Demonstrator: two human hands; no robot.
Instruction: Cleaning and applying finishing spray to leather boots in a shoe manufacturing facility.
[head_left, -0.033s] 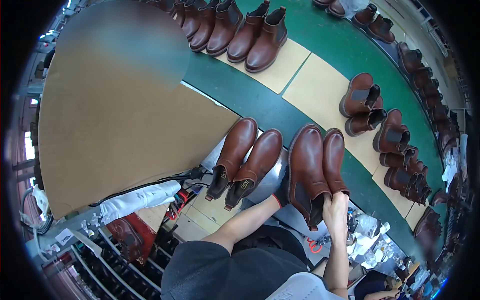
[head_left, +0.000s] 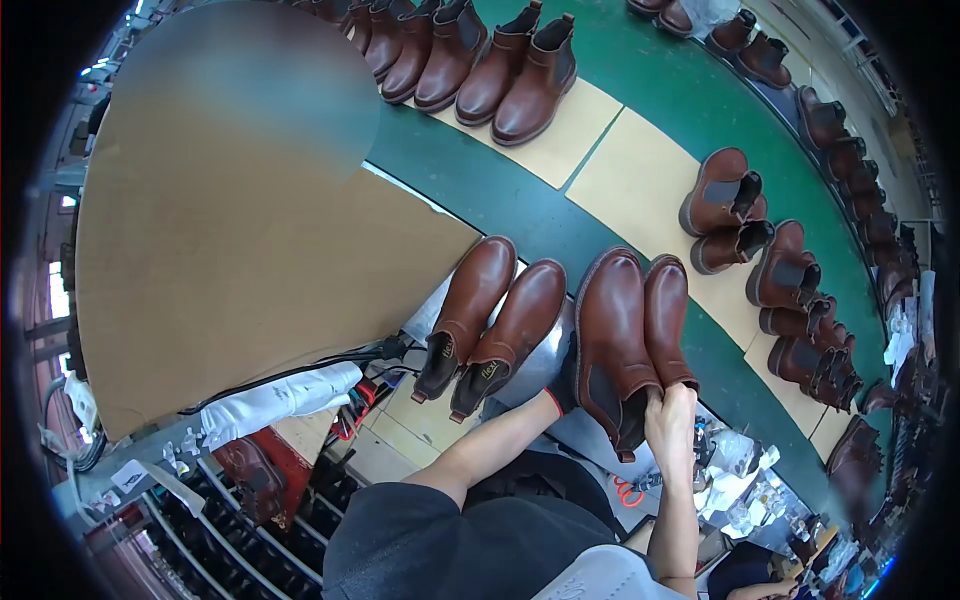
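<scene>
A pair of brown leather Chelsea boots is held up in front of me, toes pointing away. My right hand [head_left: 672,418] is closed on the top of the right boot [head_left: 667,315], close to the left boot's opening. At the outer side of the left boot [head_left: 612,310] is my left hand [head_left: 566,388], in a dark glove with a red cuff; its fingers are hidden behind that boot, which it appears to hold. Just to the left, another pair of brown boots [head_left: 522,318] rests with toes away and openings toward me.
Beyond runs a green conveyor belt [head_left: 480,195] with tan sheets [head_left: 640,165] and several pairs of brown boots [head_left: 535,85]. A large cardboard sheet [head_left: 250,280] covers the left side. Crumpled paper [head_left: 735,490] and orange-handled scissors [head_left: 628,492] lie at lower right. Another person's arm [head_left: 765,590] shows there.
</scene>
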